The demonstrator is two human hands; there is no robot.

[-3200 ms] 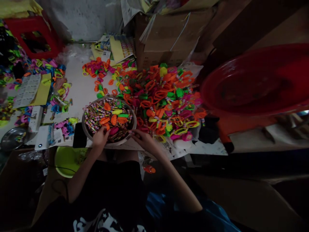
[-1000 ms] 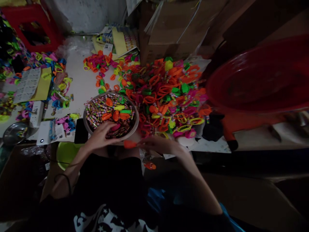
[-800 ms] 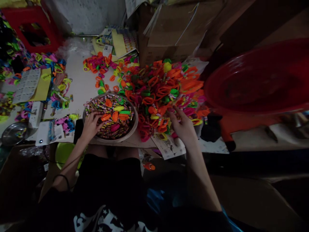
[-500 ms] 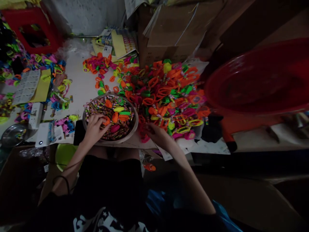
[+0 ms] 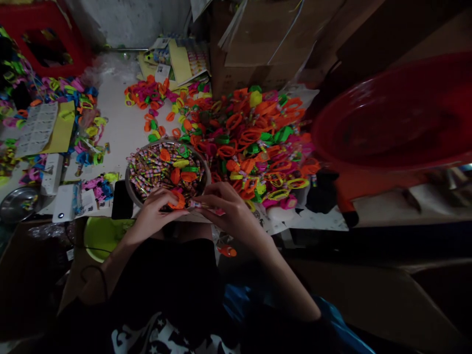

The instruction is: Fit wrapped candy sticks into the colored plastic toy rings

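At the front edge of a round metal bowl [image 5: 127, 184], my left hand [image 5: 157, 211] is closed on an orange plastic piece [image 5: 177, 200]. My right hand [image 5: 224, 206] pinches a small wrapped candy stick [image 5: 196, 204] close beside that piece. Many similar striped sticks [image 5: 147, 169] fill the bowl, with a few orange, green and yellow pieces lying on top. To the right of the bowl is a large heap of bright watch-like bands [image 5: 250, 142], mostly orange.
A black phone [image 5: 122, 199] and a white power bank [image 5: 65, 204] lie left of the bowl. A red basin [image 5: 398, 113] is at the right, cardboard boxes [image 5: 258, 49] behind the heap. A green basin [image 5: 105, 238] sits below the table edge.
My left hand has moved right and toward me with an orange piece. My right hand has left the heap's edge and come left beside it, now with a candy stick.
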